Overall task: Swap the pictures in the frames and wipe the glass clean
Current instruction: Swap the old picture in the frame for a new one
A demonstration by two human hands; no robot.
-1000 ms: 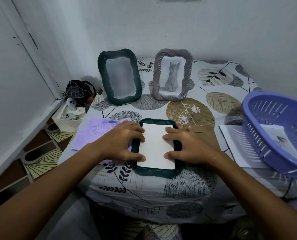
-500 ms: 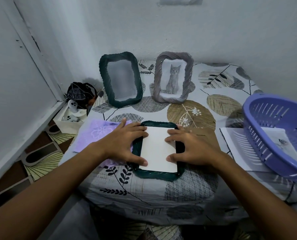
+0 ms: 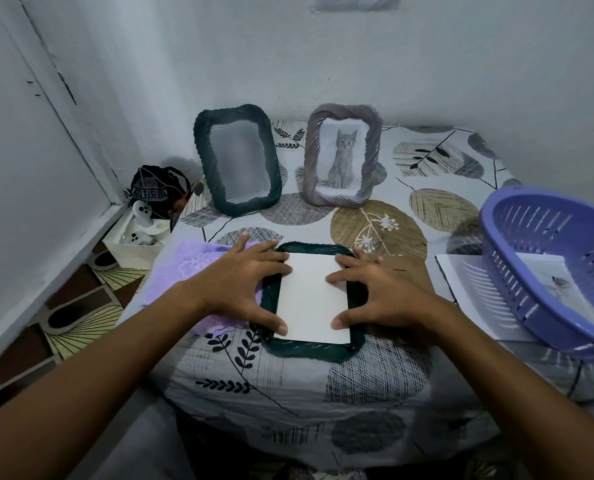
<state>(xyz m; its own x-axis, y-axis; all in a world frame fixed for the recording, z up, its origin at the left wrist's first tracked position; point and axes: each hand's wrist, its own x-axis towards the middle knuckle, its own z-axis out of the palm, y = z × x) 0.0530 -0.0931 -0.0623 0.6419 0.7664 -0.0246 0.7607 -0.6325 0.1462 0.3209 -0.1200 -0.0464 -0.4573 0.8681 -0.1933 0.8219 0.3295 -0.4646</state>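
Hands first: left hand (image 3: 234, 284) and right hand (image 3: 378, 292) are both spread flat, fingers splayed, pressing a white sheet (image 3: 312, 299) into a dark green frame (image 3: 309, 348) lying face down near the table's (image 3: 288, 403) front edge. Nothing's actually gripped, just fingertips on the paper edges. A purple cloth (image 3: 181, 268) sits under the left wrist, touching the frame's left side. Toward the back edge, another green frame (image 3: 236, 157) stands blank beside a grey frame (image 3: 342, 155) with a cat picture. A purple basket (image 3: 558, 268) sits on papers at the right edge.
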